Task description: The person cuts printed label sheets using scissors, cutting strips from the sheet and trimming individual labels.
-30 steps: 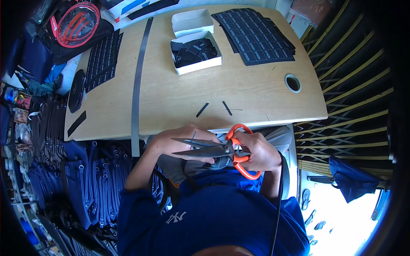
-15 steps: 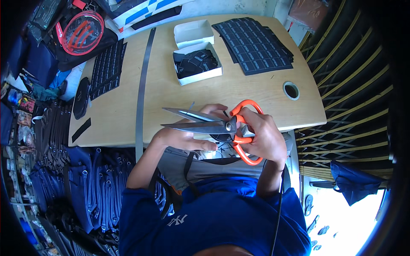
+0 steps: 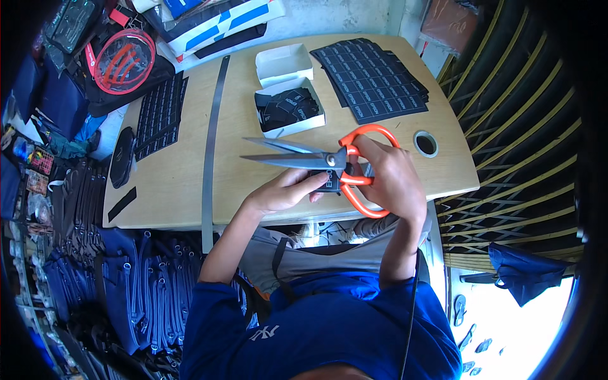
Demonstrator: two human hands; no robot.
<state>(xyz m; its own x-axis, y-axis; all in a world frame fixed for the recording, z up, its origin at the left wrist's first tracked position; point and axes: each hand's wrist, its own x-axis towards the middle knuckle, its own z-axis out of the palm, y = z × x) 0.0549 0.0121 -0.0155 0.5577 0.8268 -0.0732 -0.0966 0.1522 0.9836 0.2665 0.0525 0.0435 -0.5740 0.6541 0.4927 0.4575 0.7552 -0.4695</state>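
My right hand [image 3: 398, 180] is wrapped round the orange handles of a large pair of scissors [image 3: 288, 161], whose grey blades stand apart and point left. Below the blades, my left hand [image 3: 286, 190] pinches a small black printed label [image 3: 328, 183] between thumb and fingers. The scissors' pivot and handle partly cover the label's right side. Both hands are over the table's near edge. Farther back, a white open box [image 3: 291, 129] holds a pile of loose black labels [image 3: 286, 107].
An emptier white box part [image 3: 284, 65] stands behind. Black printed sheets lie stacked [image 3: 377, 79] at right and more sheets [image 3: 159, 114] at left. A long metal ruler [image 3: 213, 142] crosses the wooden table [image 3: 253, 183]. A round hole [image 3: 425, 144] is at right; dark blue straps [image 3: 149, 291] hang below left.
Both hands have moved up, away from my body, and the scissors with them. My left fingers have closed in a pinch, and the black label's printed face now shows.
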